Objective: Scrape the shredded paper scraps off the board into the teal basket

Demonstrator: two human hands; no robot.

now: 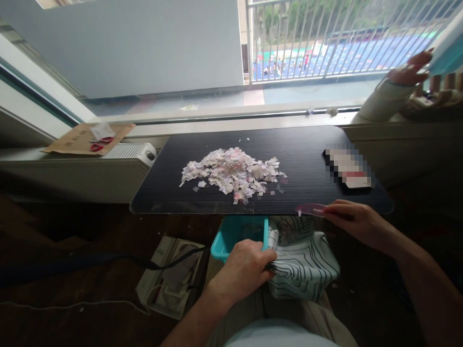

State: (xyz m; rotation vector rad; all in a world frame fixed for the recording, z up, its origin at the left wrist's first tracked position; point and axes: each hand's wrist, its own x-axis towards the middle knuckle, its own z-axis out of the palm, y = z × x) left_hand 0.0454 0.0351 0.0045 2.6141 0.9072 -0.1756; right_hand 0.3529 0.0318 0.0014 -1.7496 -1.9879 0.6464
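Observation:
My left hand (248,265) is closed over the meeting rims of a turquoise plastic bin (221,246) and a white bin with wavy black lines (306,270), both below the table's front edge. Between the fingers of my right hand (356,217) is a thin, curved pink translucent plastic piece (310,209), with a small white scrap hanging at its far end. It is at the front edge of the black table (166,193). A heap of small torn paper scraps (231,171), white with some pink, lies on the tabletop, with a few loose bits around it.
A blurred-out phone-like object (349,167) lies at the table's right. Left on the sill are a brown paper envelope (68,139) and a white ridged box (132,150). An open case (173,274) with a cable sits on the floor. Behind is a window with railings.

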